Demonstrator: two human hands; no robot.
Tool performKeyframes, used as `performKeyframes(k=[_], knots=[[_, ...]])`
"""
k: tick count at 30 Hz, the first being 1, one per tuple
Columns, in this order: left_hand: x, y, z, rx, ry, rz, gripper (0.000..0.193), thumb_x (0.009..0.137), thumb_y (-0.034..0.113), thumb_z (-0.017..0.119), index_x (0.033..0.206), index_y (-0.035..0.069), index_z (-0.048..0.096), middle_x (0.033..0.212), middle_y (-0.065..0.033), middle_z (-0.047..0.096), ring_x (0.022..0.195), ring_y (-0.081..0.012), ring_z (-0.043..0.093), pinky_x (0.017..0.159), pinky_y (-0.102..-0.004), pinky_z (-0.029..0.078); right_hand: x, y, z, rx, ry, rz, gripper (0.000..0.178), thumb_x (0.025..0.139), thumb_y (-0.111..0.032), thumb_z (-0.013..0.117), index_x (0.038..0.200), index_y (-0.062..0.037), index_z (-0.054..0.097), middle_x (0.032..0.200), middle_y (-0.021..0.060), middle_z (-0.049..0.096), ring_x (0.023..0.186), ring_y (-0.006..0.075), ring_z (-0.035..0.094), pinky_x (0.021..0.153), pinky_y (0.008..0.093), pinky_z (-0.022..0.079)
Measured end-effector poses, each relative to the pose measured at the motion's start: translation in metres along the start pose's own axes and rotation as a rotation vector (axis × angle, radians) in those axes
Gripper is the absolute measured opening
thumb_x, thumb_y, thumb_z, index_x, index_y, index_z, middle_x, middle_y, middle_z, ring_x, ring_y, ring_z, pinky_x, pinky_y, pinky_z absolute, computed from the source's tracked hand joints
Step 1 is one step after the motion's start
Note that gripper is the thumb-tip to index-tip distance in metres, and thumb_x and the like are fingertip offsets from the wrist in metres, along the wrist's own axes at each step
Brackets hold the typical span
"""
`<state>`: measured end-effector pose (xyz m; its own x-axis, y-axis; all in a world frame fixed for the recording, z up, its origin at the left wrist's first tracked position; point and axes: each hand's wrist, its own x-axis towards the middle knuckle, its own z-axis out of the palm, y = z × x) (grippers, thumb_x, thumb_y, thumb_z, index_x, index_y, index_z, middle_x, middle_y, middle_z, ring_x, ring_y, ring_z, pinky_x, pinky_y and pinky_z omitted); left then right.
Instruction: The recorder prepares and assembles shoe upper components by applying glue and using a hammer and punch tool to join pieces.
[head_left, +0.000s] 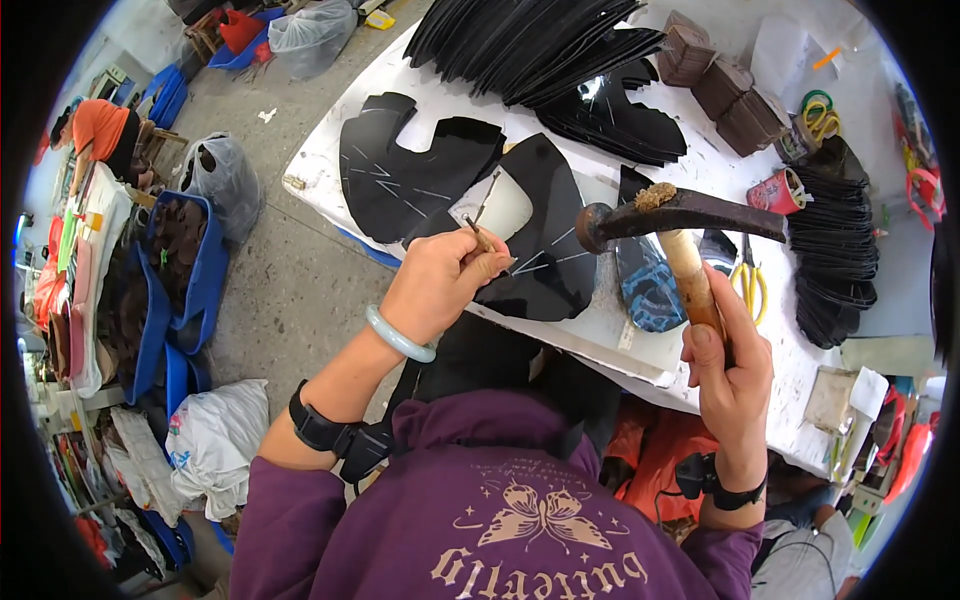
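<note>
My right hand point(735, 375) grips the wooden handle of a hammer point(690, 215), its dark metal head raised over the white table. A tan lump sticks to the top of the head. My left hand point(447, 275) pinches a slim tool point(482, 238) with a brownish shaft; its exact kind is hard to make out. Below and around that hand lies a black curved shoe-upper piece point(550, 245) with pale marking lines. Another black marked piece point(385, 185) rests to its left. Right of them, under the hammer, sits a blue-and-black patterned item point(655, 297).
Stacked black pieces point(520, 45) fill the table's far side, with another stack point(835, 240) at right. Yellow-handled scissors point(750, 285), a red can point(777, 192) and brown bundles point(735, 95) lie nearby. Blue bins point(200, 275) stand left on the floor; a person in orange point(100, 130) bends beyond.
</note>
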<state>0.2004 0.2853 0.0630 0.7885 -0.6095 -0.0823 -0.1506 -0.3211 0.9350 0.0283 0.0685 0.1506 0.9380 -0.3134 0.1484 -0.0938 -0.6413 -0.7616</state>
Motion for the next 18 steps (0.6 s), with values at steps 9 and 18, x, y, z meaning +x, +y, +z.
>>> performKeyframes(k=[9,18], knots=[[0.002,0.008,0.003,0.132,0.018,0.084,0.013,0.085,0.01,0.062,0.085,-0.003,0.063,0.069,-0.005,0.061,0.06,-0.0069,0.053,0.056,-0.0229,0.044,0.001,-0.003,-0.003,0.049,-0.009,0.045,0.04,0.09,-0.009,0.053,0.128,-0.0024,0.048,0.076,0.0055,0.059,0.056,0.0079,0.05,0.053,0.0215,0.042],[-0.002,0.012,0.01,0.36,0.059,0.345,0.012,0.081,0.011,0.063,0.08,0.0,0.061,0.074,-0.0136,0.062,0.066,-0.0283,0.061,0.059,-0.0313,0.047,0.006,-0.032,-0.011,0.221,0.138,0.008,0.047,0.089,-0.016,0.055,0.13,0.0025,0.043,0.074,0.0078,0.059,0.056,0.0076,0.049,0.051,0.0208,0.04]])
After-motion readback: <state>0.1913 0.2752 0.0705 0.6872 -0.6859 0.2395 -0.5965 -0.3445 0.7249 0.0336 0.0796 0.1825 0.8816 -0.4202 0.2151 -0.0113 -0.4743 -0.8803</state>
